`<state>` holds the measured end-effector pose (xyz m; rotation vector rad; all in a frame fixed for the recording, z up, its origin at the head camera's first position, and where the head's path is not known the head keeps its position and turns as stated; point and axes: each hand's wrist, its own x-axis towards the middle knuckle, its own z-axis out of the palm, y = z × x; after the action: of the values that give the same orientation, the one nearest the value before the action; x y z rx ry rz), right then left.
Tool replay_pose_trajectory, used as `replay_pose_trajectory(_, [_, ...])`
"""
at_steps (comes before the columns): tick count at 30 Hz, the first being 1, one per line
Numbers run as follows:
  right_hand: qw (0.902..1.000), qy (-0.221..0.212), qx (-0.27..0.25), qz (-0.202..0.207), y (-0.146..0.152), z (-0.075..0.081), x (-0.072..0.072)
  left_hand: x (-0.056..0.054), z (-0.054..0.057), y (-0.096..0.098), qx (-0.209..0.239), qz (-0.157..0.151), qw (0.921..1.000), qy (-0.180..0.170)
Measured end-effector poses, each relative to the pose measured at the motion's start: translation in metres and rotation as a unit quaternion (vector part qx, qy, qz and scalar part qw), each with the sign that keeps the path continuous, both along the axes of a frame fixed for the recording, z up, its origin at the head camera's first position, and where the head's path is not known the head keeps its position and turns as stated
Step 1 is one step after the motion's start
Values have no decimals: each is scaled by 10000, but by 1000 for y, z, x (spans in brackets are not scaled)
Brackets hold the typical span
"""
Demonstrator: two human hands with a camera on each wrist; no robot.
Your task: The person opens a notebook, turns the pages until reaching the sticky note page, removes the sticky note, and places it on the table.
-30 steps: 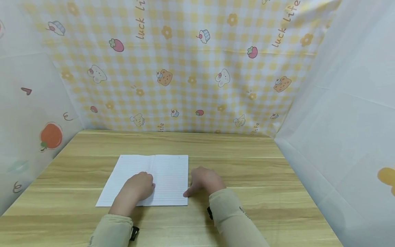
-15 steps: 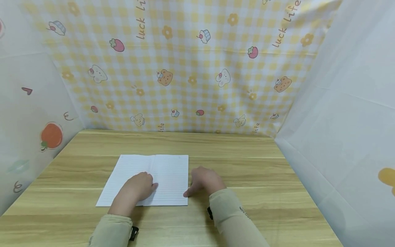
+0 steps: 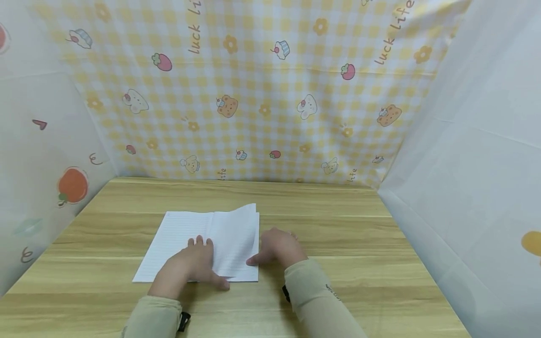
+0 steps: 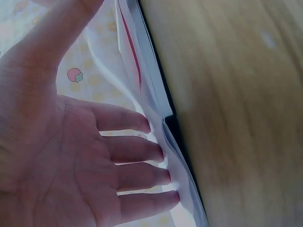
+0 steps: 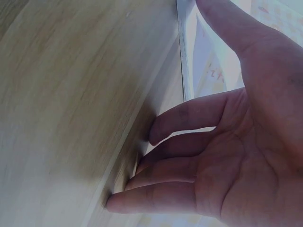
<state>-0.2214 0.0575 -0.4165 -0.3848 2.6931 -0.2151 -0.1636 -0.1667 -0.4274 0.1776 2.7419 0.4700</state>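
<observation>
An open lined notebook [image 3: 169,239] lies flat in front of me in the head view. One right-hand page [image 3: 237,230] bows up off the sheets beneath, its far corner raised. My left hand [image 3: 190,265] rests on the notebook near the fold, its straight fingertips pressing the paper in the left wrist view. Its thumb stretches right to the near edge of the raised page. At the notebook's right edge, my right hand [image 3: 279,246] has its thumb on the paper. In the right wrist view its other fingers [image 5: 165,198] reach down to the table, loosely extended.
The wood-grain table [image 3: 338,225] extends on all sides of the notebook. Behind it hangs a yellow checked cloth [image 3: 270,94] with cartoon prints, and pale sheets [image 3: 473,141] line both sides.
The right-hand page has lifted from flat into a curve. My left hand's fingers have straightened and its thumb has swung out toward the near edge. My right thumb has shifted slightly left.
</observation>
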Motion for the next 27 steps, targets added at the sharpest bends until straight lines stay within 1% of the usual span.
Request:
replay_pose_trajectory(5, [10000,52,5,-2,0,-1,0,0,-1,-2,-11,-55,10000,41])
replay_pose_trajectory(11, [10000,49,-4,59,0,-1,0,-1,0,-3,-27,-109,9999,88])
replay_pose_trajectory(14, [9999,47,-32,87,1,-1,-1,-2,-1,-4,-28,-189,9997,140])
replay_pose_trajectory(17, [9999,67,-82,125,3,-1,-3,-5,-2,-13,211,-348,9990,209])
replay_pose_trajectory(18, [9998,76,-111,135,4,-1,-3,-5,-2,-17,353,-378,9984,227])
replay_pose_trajectory(21, [9996,24,-238,152,5,-2,-3,-5,-3,-32,933,-316,9947,286])
replay_pose_trajectory(23, [9995,-11,-285,165,5,-4,-2,-3,-3,-39,1159,-234,9915,537])
replay_pose_trajectory(24, [9994,-35,-297,165,5,-4,-2,-2,-2,-42,1188,-191,9897,776])
replay_pose_trajectory(25, [9994,-46,-296,162,5,-4,-2,-1,-2,-44,1111,-152,9880,1059])
replay_pose_trajectory(26, [9995,-40,-273,172,5,-4,-3,1,-2,-45,860,-150,9861,1413])
replay_pose_trajectory(27, [9995,-22,-255,181,5,-3,-3,2,-2,-46,559,-152,9826,1765])
